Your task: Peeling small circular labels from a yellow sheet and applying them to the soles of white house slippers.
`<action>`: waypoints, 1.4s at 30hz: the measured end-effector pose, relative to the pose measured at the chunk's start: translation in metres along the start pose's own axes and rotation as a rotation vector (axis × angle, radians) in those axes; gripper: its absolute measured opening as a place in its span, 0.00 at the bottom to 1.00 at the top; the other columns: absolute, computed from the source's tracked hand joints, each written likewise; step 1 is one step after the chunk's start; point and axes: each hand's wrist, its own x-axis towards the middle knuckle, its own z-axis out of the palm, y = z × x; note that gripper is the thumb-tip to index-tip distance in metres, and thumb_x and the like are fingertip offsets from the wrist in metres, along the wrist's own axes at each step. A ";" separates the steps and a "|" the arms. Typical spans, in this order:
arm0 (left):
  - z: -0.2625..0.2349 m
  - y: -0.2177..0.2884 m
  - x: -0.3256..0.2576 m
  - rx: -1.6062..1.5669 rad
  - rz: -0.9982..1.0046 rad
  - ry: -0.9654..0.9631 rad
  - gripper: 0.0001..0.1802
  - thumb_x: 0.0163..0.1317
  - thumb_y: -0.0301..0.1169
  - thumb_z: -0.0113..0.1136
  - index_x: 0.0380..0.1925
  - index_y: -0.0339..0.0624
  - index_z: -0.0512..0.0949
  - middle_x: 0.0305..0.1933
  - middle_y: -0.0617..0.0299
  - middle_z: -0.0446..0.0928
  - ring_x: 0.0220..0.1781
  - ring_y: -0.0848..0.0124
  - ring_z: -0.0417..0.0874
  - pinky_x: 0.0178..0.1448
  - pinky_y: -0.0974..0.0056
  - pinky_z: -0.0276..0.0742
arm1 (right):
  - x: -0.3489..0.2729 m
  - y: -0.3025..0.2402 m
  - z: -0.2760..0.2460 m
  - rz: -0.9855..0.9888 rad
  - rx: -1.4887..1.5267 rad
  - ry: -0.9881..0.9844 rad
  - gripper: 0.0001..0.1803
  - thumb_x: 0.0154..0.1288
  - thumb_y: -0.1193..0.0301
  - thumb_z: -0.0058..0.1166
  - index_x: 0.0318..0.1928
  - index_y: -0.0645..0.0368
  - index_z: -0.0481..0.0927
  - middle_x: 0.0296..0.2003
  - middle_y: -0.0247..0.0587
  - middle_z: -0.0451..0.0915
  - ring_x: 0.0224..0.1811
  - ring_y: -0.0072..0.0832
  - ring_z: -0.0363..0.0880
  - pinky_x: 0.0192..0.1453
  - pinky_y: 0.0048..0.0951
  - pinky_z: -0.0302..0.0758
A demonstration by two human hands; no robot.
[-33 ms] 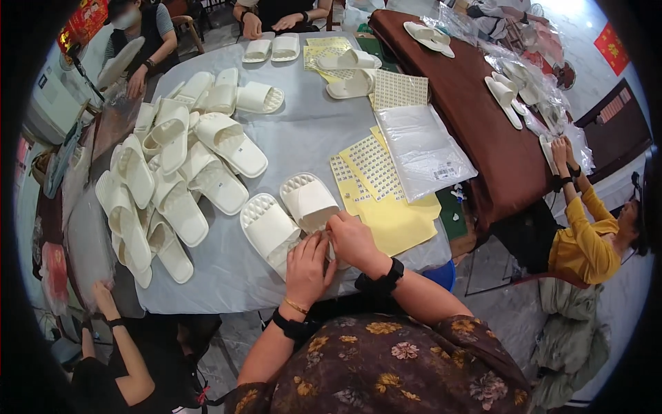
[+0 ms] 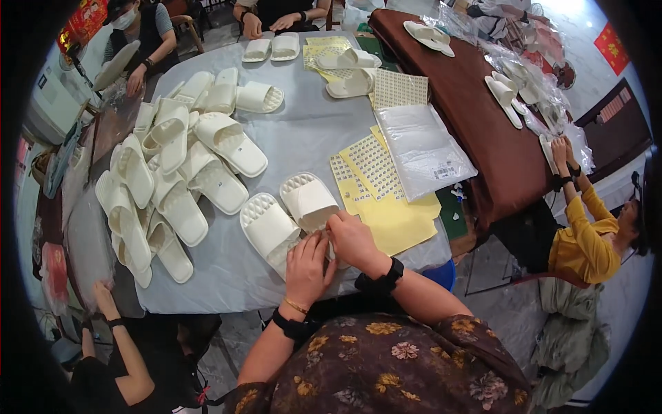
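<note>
Two cream slippers lie side by side at the near edge of the table, a left one and a right one, their open toes pointing away from me. Over their heel ends my left hand and my right hand meet, fingers bent and closed together at the tips. Whatever is pinched there is too small and covered to make out. Just right of my hands lie yellow sticker sheets with rows of small printed labels, and a plain yellow sheet.
A heap of cream slippers covers the table's left side. A clear plastic packet overlaps the sticker sheets. More slippers lie at the far side. A brown padded table adjoins on the right. Other people sit around, including one in yellow.
My hands and the slippers before me hold still. At the far left, a person's head has lifted and the slipper in their hand has shifted slightly left and down.
</note>
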 end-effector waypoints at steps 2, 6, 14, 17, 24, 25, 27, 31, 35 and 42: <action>0.000 -0.001 0.000 0.001 -0.001 -0.010 0.28 0.57 0.36 0.64 0.59 0.42 0.74 0.64 0.54 0.72 0.66 0.56 0.71 0.66 0.52 0.64 | 0.001 -0.001 0.000 -0.055 -0.045 0.016 0.07 0.57 0.75 0.55 0.36 0.59 0.73 0.35 0.47 0.75 0.37 0.48 0.79 0.40 0.44 0.77; 0.001 -0.002 -0.001 -0.011 -0.006 -0.004 0.27 0.58 0.37 0.64 0.58 0.42 0.75 0.64 0.54 0.72 0.66 0.55 0.71 0.67 0.52 0.63 | 0.000 -0.002 0.001 -0.062 -0.112 -0.008 0.08 0.56 0.76 0.55 0.37 0.60 0.72 0.36 0.48 0.75 0.38 0.47 0.79 0.41 0.43 0.77; 0.003 -0.003 -0.002 0.001 -0.008 -0.002 0.26 0.58 0.39 0.65 0.56 0.41 0.75 0.64 0.54 0.73 0.65 0.55 0.72 0.67 0.52 0.63 | -0.007 0.021 -0.025 0.148 0.245 0.049 0.05 0.64 0.76 0.51 0.39 0.61 0.76 0.38 0.54 0.78 0.41 0.50 0.79 0.45 0.45 0.76; 0.005 -0.003 -0.002 0.017 -0.003 0.011 0.27 0.58 0.40 0.65 0.56 0.41 0.75 0.64 0.54 0.73 0.65 0.55 0.72 0.67 0.52 0.63 | -0.001 0.054 -0.057 0.203 0.268 0.057 0.05 0.65 0.75 0.51 0.37 0.65 0.78 0.36 0.55 0.80 0.41 0.51 0.79 0.45 0.44 0.76; 0.007 -0.005 -0.003 0.050 0.020 0.027 0.27 0.58 0.41 0.65 0.56 0.40 0.75 0.64 0.53 0.74 0.64 0.56 0.73 0.67 0.51 0.64 | 0.000 0.088 -0.062 0.330 0.096 -0.156 0.07 0.64 0.73 0.53 0.33 0.64 0.79 0.35 0.54 0.81 0.41 0.51 0.80 0.46 0.45 0.76; 0.007 -0.005 -0.003 0.052 0.017 0.025 0.27 0.58 0.41 0.65 0.56 0.40 0.75 0.64 0.53 0.74 0.64 0.56 0.73 0.67 0.51 0.64 | 0.000 0.089 -0.059 0.304 0.041 -0.138 0.06 0.64 0.73 0.53 0.33 0.64 0.79 0.36 0.54 0.81 0.40 0.51 0.80 0.45 0.46 0.76; 0.007 -0.004 -0.002 0.046 0.018 0.026 0.27 0.58 0.41 0.65 0.56 0.39 0.75 0.63 0.54 0.74 0.64 0.56 0.73 0.67 0.51 0.64 | -0.002 0.090 -0.055 0.282 0.009 -0.124 0.06 0.64 0.72 0.53 0.34 0.62 0.79 0.37 0.53 0.80 0.40 0.52 0.80 0.45 0.47 0.76; 0.005 -0.003 -0.001 0.054 0.021 0.010 0.27 0.58 0.41 0.65 0.55 0.39 0.76 0.63 0.54 0.74 0.64 0.57 0.73 0.66 0.51 0.64 | -0.007 0.086 -0.050 0.289 -0.050 -0.045 0.06 0.65 0.72 0.53 0.41 0.58 0.78 0.38 0.51 0.79 0.39 0.52 0.80 0.45 0.47 0.77; 0.005 -0.002 0.000 0.056 0.014 0.018 0.27 0.58 0.41 0.65 0.55 0.39 0.76 0.63 0.54 0.74 0.64 0.57 0.73 0.66 0.51 0.64 | -0.009 0.085 -0.048 0.268 -0.030 0.018 0.07 0.65 0.72 0.54 0.43 0.57 0.76 0.38 0.50 0.79 0.40 0.51 0.80 0.44 0.46 0.77; 0.006 -0.003 -0.002 0.022 -0.001 0.019 0.28 0.57 0.39 0.66 0.56 0.41 0.75 0.64 0.55 0.74 0.65 0.56 0.72 0.67 0.51 0.63 | -0.011 0.085 -0.047 0.339 0.107 0.056 0.10 0.63 0.73 0.57 0.44 0.58 0.76 0.37 0.50 0.80 0.40 0.46 0.81 0.42 0.44 0.77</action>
